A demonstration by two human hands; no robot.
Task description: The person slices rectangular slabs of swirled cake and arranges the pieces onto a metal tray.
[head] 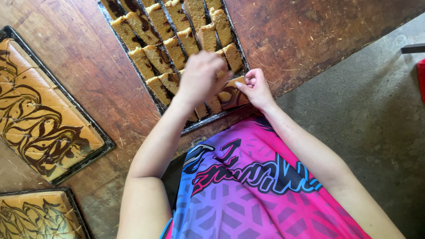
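Note:
A black baking tray [133, 59] on a wooden table holds several rows of cut marble-cake slices [159, 20] standing on edge. My left hand [200, 79] hovers blurred over the tray's near corner, fingers curled above the slices; whether it grips one I cannot tell. My right hand [256, 88] pinches the edge of a brown-swirled cake slice [230, 95] lying flat at the tray's near right corner.
Two more black trays of marble cake lie to the left, one with swirled top scored into big pieces [40, 119], another [35, 217] at the bottom left. The worn wooden table [301, 35] ends at a grey concrete floor [376, 110]. A red object [421, 77] sits at the right edge.

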